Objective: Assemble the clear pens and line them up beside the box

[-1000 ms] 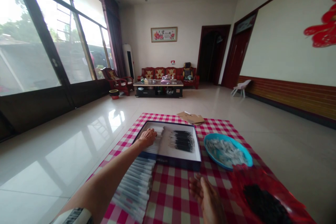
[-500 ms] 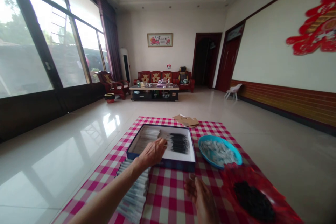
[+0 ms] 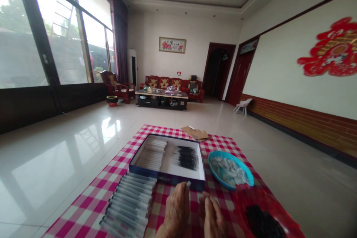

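Note:
My left hand (image 3: 177,204) is closed in front of the box, its fingers around a clear plastic tube (image 3: 189,184), of which only the pale end shows. Just to the right, my right hand (image 3: 212,214) has its thumb against curled fingers; whatever they hold is hidden. Beyond both hands lies a shallow blue-edged box (image 3: 181,181). Clear pen barrels (image 3: 152,152) fill its left side, and thin black pieces (image 3: 187,157) lie in a row on its right. A row of pens with clear barrels (image 3: 128,204) is laid out left of my left hand.
A blue bowl (image 3: 210,169) of small clear plastic pieces stands right of the box. Nearer, a red plastic bag (image 3: 242,208) holds black parts. Brown cardboard (image 3: 196,133) rests at the far edge of the checked tablecloth (image 3: 92,193). A coffee table (image 3: 161,98) stands farther off.
My left hand has drawn back from over the box toward me and now sits beside my right hand, with a clear tube end showing. The view has shifted slightly.

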Motion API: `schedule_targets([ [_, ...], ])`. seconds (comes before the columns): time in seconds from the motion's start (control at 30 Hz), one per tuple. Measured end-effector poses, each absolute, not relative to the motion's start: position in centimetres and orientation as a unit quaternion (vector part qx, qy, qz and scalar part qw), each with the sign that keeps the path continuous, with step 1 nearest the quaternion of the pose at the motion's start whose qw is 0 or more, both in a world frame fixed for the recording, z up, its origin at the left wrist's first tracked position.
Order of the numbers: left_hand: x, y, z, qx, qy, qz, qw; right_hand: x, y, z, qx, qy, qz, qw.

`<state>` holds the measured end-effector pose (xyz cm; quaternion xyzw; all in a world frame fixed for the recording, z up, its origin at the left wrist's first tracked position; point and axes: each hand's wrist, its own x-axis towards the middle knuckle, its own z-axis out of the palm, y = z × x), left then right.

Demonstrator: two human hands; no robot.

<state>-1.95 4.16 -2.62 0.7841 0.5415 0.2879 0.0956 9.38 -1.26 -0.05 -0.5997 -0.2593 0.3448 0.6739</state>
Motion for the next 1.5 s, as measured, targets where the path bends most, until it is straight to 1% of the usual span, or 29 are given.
schedule_targets([
  [0.1, -2.2, 4.8, -2.3, 0.714, 0.562, 0.397, 0.134, 9.7, 0.2, 2.4, -0.594, -0.367, 0.232, 0.677],
  [0.17, -2.2, 5.0, -2.0, 0.667, 0.538, 0.487, 0.168, 9.9, 2.4, 4.8, -0.581, -0.499, 0.162, 0.622],
  [0.23, -2.0, 4.9, -1.7, 0.607, 0.520, 0.566, 0.200, 10.1, 5.5, 6.9, -0.573, -0.652, 0.120, 0.482],
  [0.3, -1.8, 4.9, -1.5, 0.555, 0.512, 0.613, 0.234, 10.1, 8.7, 8.0, -0.591, -0.743, 0.097, 0.298],
  [0.37, -1.7, 5.0, -1.3, 0.513, 0.513, 0.634, 0.265, 9.9, 11.5, 8.0, -0.593, -0.769, 0.093, 0.218],
  [0.5, -2.0, 5.5, -1.0, 0.454, 0.531, 0.649, 0.301, 9.3, 14.5, 6.2, -0.598, -0.784, 0.082, 0.143],
  [0.63, -2.5, 6.0, -1.3, 0.438, 0.530, 0.648, 0.328, 9.1, 15.1, 5.1, -0.615, -0.780, 0.065, 0.095],
  [1.0, -2.5, 6.0, -1.4, 0.436, 0.492, 0.651, 0.380, 8.0, 16.2, 5.4, -0.675, -0.733, 0.083, 0.020],
  [1.2, -2.6, 6.1, -1.6, 0.427, 0.494, 0.657, 0.376, 7.2, 16.0, 5.4, -0.684, -0.724, 0.094, 0.015],
  [1.27, -2.6, 6.2, -1.7, 0.431, 0.496, 0.654, 0.375, 7.0, 15.7, 5.4, -0.682, -0.725, 0.093, 0.031],
  [1.33, -2.5, 6.2, -1.8, 0.441, 0.495, 0.650, 0.372, 7.1, 15.3, 5.7, -0.675, -0.729, 0.092, 0.067],
  [1.5, -2.3, 5.9, -1.8, 0.475, 0.485, 0.661, 0.319, 8.4, 13.7, 8.1, -0.639, -0.728, 0.114, 0.218],
])
